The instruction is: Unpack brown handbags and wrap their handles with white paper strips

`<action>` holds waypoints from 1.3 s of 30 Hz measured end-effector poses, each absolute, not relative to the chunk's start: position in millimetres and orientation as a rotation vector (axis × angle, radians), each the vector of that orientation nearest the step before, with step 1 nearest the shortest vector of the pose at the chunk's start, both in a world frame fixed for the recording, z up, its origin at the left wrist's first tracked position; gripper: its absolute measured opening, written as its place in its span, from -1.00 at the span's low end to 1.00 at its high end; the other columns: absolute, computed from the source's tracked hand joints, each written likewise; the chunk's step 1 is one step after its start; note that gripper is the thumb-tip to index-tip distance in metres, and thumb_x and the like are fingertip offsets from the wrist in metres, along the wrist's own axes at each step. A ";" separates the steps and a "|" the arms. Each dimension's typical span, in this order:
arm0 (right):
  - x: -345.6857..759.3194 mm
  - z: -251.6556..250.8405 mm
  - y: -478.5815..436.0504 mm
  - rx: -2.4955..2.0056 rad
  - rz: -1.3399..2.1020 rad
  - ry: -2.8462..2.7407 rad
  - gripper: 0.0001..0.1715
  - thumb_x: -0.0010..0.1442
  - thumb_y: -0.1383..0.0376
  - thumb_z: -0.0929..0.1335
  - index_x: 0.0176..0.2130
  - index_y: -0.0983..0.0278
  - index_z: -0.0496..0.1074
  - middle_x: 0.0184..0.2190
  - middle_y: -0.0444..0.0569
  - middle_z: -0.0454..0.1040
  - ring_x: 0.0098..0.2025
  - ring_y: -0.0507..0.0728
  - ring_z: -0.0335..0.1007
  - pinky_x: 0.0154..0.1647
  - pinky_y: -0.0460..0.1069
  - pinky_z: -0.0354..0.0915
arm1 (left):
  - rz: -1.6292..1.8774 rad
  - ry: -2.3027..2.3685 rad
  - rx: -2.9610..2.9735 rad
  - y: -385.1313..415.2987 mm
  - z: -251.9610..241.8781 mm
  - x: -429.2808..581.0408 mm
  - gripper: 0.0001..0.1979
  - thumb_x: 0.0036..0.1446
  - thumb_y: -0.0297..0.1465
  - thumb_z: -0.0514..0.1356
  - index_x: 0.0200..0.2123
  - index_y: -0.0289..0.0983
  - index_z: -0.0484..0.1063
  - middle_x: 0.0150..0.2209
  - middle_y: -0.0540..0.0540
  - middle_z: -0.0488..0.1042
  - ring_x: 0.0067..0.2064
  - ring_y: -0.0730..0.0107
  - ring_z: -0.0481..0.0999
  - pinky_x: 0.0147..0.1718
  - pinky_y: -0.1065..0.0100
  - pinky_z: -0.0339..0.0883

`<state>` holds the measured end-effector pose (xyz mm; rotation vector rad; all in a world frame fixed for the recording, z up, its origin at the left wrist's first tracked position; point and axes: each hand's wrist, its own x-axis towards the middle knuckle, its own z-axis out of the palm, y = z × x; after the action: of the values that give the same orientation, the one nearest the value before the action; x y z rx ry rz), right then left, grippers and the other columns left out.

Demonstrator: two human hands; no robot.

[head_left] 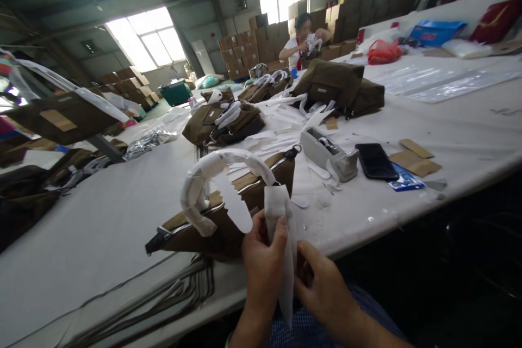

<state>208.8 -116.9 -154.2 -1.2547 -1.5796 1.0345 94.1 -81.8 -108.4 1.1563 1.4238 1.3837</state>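
An olive-brown handbag [228,242] with a metal zip lies at the table's front edge, close to my hands. One carrying handle [240,159], wrapped in white material, arches above the bag. Beside it hangs a loose white strip with a wavy edge [233,204]. My left hand [263,258] is closed around a white wrapping strip [287,261], its thumb pressed on the front. From the other side, my right hand [324,283] pinches the same strip's edge with curled fingers; their tips are partly hidden.
A tape dispenser [330,155], a black phone [376,161] and brown cardboard pieces [416,159] lie to the right. More olive bags [330,87] sit farther back among white strips. Long dark straps [175,293] lie at the left front edge. Another person [296,51] works across the table.
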 end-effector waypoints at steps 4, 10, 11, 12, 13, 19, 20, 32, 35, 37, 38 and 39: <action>213.1 -149.1 -128.1 -1.047 1.216 -1.574 -0.87 0.22 0.29 0.35 -0.18 0.23 0.39 -0.37 -0.09 0.43 -0.38 0.08 0.36 -0.37 -0.06 0.32 | 1.439 1.575 1.242 -81.4 -115.0 100.2 -0.68 0.23 -0.17 0.24 -0.07 -0.27 0.45 -0.20 -0.08 0.55 -0.13 0.24 0.51 -0.11 0.33 0.33; 222.4 -145.1 -124.5 -1.088 1.420 -1.425 -0.71 0.26 0.09 0.38 -0.29 0.29 0.45 -0.46 -0.11 0.41 -0.45 0.04 0.29 -0.44 -0.08 0.23 | 1.368 1.580 1.321 -81.6 -116.2 92.6 -0.59 0.22 -0.10 0.24 -0.02 -0.27 0.46 -0.17 -0.11 0.56 -0.14 0.20 0.51 -0.12 0.32 0.33; 222.7 -146.5 -122.1 -1.089 1.461 -1.393 -0.68 0.26 0.08 0.38 -0.32 0.29 0.44 -0.49 -0.12 0.38 -0.47 0.03 0.27 -0.46 -0.09 0.21 | 1.332 1.532 1.344 -83.6 -116.3 87.6 -0.58 0.23 -0.08 0.21 -0.01 -0.27 0.47 -0.17 -0.11 0.57 -0.14 0.20 0.51 -0.14 0.32 0.33; 222.9 -147.9 -119.6 -1.072 1.522 -1.355 -0.66 0.25 0.06 0.39 -0.33 0.30 0.44 -0.51 -0.13 0.37 -0.48 0.02 0.27 -0.47 -0.09 0.21 | 1.294 1.476 1.361 -86.8 -116.9 82.0 -0.56 0.26 -0.05 0.16 -0.01 -0.27 0.48 -0.17 -0.13 0.59 -0.15 0.19 0.52 -0.15 0.32 0.34; 223.0 -149.1 -117.5 -1.048 1.585 -1.314 -0.63 0.23 0.04 0.40 -0.33 0.31 0.44 -0.52 -0.14 0.36 -0.49 0.02 0.27 -0.47 -0.09 0.22 | 1.255 1.420 1.370 -91.1 -118.3 76.3 -0.53 0.29 -0.03 0.11 0.00 -0.27 0.50 -0.16 -0.15 0.60 -0.14 0.18 0.53 -0.15 0.32 0.36; 226.1 -145.5 -112.8 -1.060 1.620 -1.320 -0.60 0.20 0.02 0.42 -0.33 0.33 0.48 -0.55 -0.13 0.42 -0.54 0.01 0.33 -0.50 -0.11 0.25 | 1.183 1.293 0.975 -125.0 -138.1 64.1 -0.52 0.03 -0.08 0.38 -0.10 -0.29 0.54 -0.10 -0.25 0.63 -0.06 0.04 0.61 -0.12 0.27 0.46; 229.7 -142.1 -110.5 -1.054 1.578 -1.434 -0.63 0.23 0.04 0.41 -0.32 0.32 0.51 -0.53 -0.10 0.47 -0.52 0.03 0.38 -0.48 -0.10 0.28 | 1.204 1.294 0.918 -128.3 -140.8 65.3 -0.52 -0.01 -0.09 0.41 -0.12 -0.30 0.54 -0.12 -0.25 0.64 -0.08 0.03 0.61 -0.12 0.26 0.46; 387.5 -97.3 89.2 -1.764 0.341 -1.465 -0.69 0.19 0.14 0.38 -0.28 0.33 0.59 0.23 0.23 0.37 0.35 0.40 0.11 0.41 0.23 -0.10 | 1.312 1.366 0.867 -128.5 -149.9 72.3 -0.35 -0.12 0.02 0.41 -0.05 -0.26 0.45 -0.13 -0.28 0.64 -0.10 0.02 0.62 -0.12 0.21 0.49; 400.9 -103.3 113.0 -1.801 0.627 -1.405 -0.54 0.21 0.03 0.35 -0.49 0.30 0.56 -0.13 0.23 0.60 0.09 0.41 0.42 0.23 0.27 0.17 | 1.278 1.380 0.929 -127.2 -150.4 71.7 -0.40 -0.09 0.02 0.39 -0.09 -0.28 0.49 -0.13 -0.29 0.63 -0.06 -0.05 0.61 -0.06 0.14 0.49; 401.4 -104.9 115.8 -1.768 0.779 -1.327 -0.46 0.23 -0.06 0.30 -0.49 0.28 0.55 -0.21 0.18 0.63 0.00 0.37 0.48 0.12 0.25 0.28 | 1.263 1.388 0.949 -126.6 -150.4 69.8 -0.41 -0.08 0.02 0.38 -0.10 -0.28 0.50 -0.12 -0.28 0.63 -0.04 -0.06 0.60 -0.01 0.11 0.47; 400.7 -104.0 114.7 -1.736 0.836 -1.283 -0.46 0.22 -0.07 0.29 -0.46 0.27 0.55 -0.18 0.17 0.63 0.01 0.35 0.49 0.09 0.23 0.32 | 1.259 1.388 0.956 -126.4 -150.6 68.6 -0.41 -0.07 0.02 0.38 -0.09 -0.28 0.51 -0.11 -0.28 0.63 -0.03 -0.06 0.60 0.01 0.10 0.46; 399.9 -101.7 112.5 -1.696 0.883 -1.243 -0.47 0.21 -0.08 0.29 -0.44 0.27 0.55 -0.11 0.15 0.62 0.04 0.33 0.47 0.08 0.20 0.33 | 1.256 1.384 0.963 -126.3 -150.9 67.5 -0.41 -0.06 0.02 0.38 -0.09 -0.28 0.51 -0.10 -0.28 0.63 -0.01 -0.06 0.59 0.02 0.11 0.46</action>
<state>399.9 112.5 -101.7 -1.6955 -1.2430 0.8828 67.5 -126.3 -150.9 0.9635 1.3842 1.2560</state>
